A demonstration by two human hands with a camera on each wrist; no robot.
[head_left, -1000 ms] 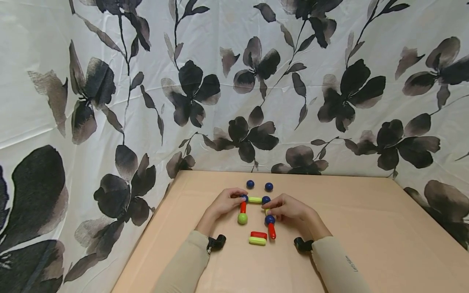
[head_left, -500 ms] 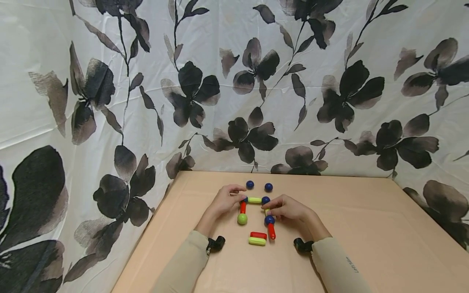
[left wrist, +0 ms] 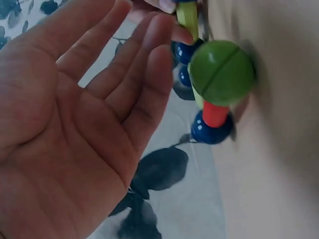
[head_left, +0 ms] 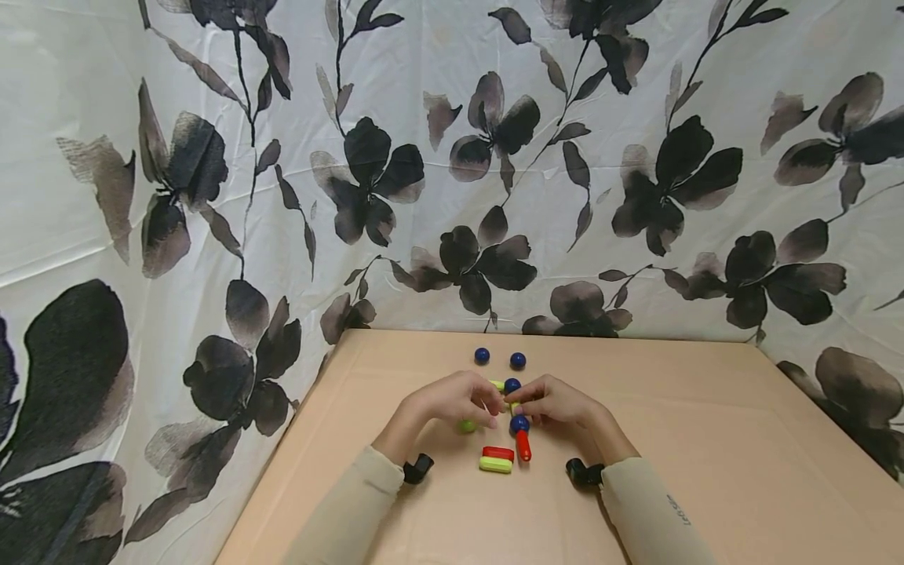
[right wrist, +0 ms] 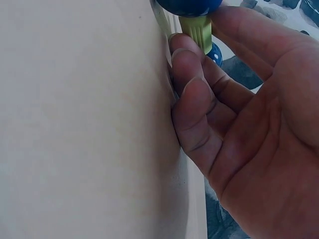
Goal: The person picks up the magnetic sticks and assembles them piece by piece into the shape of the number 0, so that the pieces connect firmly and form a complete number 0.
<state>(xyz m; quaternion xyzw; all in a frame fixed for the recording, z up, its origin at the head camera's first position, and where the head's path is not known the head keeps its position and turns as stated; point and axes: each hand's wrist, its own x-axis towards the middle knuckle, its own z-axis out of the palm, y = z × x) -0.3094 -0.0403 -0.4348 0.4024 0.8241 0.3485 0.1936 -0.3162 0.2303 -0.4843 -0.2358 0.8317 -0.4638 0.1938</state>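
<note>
My right hand pinches a yellow-green ridged toy rod between thumb and fingers. That rod joins a near blue ball to a far blue ball; a red rod sticks out of the near one. Palm showing and fingers loosely bent, my left hand hovers beside the right fingertips; whether it touches the pieces I cannot tell. It partly covers the left side of the linked frame in the head view. There, the left wrist view shows a green ball, a red rod and a blue ball.
Two loose blue balls, one left and one right, lie near the back edge of the table. Closer to me, a loose red rod rests against a yellow-green rod. Floral cloth hangs behind.
My left hand has let go of the blue ball at the frame's far left corner and moved right, toward the right fingertips. The right hand keeps its pinch in the same spot.
</note>
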